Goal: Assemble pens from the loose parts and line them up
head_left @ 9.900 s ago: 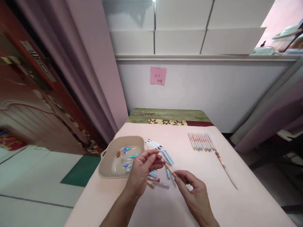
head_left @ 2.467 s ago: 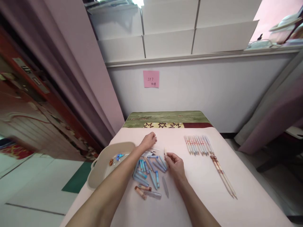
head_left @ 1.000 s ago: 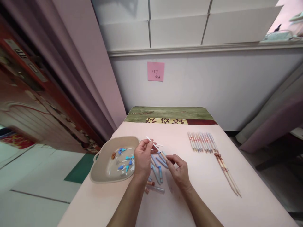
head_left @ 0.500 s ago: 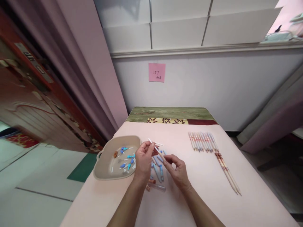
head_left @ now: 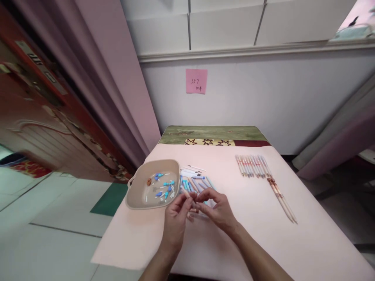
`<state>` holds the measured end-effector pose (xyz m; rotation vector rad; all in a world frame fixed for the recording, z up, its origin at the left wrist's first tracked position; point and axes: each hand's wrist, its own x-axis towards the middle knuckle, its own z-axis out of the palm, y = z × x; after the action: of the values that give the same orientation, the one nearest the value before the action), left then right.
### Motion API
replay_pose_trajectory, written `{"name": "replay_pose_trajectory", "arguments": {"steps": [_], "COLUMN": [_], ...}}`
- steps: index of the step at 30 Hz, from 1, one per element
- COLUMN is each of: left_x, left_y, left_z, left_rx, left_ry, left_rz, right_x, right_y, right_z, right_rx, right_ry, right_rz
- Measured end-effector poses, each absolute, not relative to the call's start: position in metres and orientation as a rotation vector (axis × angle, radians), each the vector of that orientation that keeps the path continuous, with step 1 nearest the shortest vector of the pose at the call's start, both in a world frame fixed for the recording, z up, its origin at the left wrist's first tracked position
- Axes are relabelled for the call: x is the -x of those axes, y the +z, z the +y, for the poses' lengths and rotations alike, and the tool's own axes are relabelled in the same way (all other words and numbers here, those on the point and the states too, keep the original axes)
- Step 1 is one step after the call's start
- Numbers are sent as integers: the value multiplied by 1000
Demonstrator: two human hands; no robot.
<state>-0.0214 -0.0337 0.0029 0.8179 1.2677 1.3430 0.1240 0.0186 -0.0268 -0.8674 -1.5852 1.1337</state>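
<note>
Between my two hands is a slim, pale pinkish pen barrel (head_left: 186,192), its upper end poking out past my fingers. My left hand (head_left: 176,216) pinches it from the left. The fingertips of my right hand (head_left: 217,207) close on its lower part, which is largely covered. Just beyond my hands lie loose blue and tan pen barrels (head_left: 199,183). Several thin white pen refills (head_left: 191,173), some with dark tips, rest behind them. Partly under my hands is a clear tube (head_left: 199,215).
A beige basin (head_left: 137,205) on the left holds small blue, white and brown pieces. Several pens (head_left: 253,166) lie in a row at the right, with two longer pens with brown ends (head_left: 283,201) nearer me. A pink note (head_left: 196,81) is on the wall.
Both hands have come down and nearer me. The white refill that stuck out of the pen barrel no longer shows there. The view has tilted slightly, uncovering the refills behind.
</note>
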Motion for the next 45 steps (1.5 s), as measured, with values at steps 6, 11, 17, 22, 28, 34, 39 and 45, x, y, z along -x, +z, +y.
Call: {"name": "replay_pose_trajectory", "arguments": {"steps": [6,11,17,22,28,34,39,45], "left_x": [47,56,70,73,68,71,65,39], "left_y": [-9,-5,-20,-37,-39,-36,-31,-16], "left_z": [-57,-57,-60,-65,-64,-65,-63,-54], "left_rx": [-657,-677,-714,-705,-694,-711,-730,-779], "left_ry": [1521,1606,1576,1471,1464,1479,1428,1294], "left_rz": [1200,1107,1257,1395,1418,1445,1443,1360], "right_x": [-162,-148,-121,-111,-92,-76,-98,-122], "right_y": [-40,-46,-40,-41,-40,-44,-41,-25], "right_z": [31,20,-4,-16,-26,-31,-23,-19], "right_rx": [1354,1526,1582,1573,1474,1484,1479,1247], "right_ry": [890,721,669,619,479,322,543,1135], "right_rz": [-1514,-1828,-2033,-2121,-2267,-2344,-1956,-1452]}}
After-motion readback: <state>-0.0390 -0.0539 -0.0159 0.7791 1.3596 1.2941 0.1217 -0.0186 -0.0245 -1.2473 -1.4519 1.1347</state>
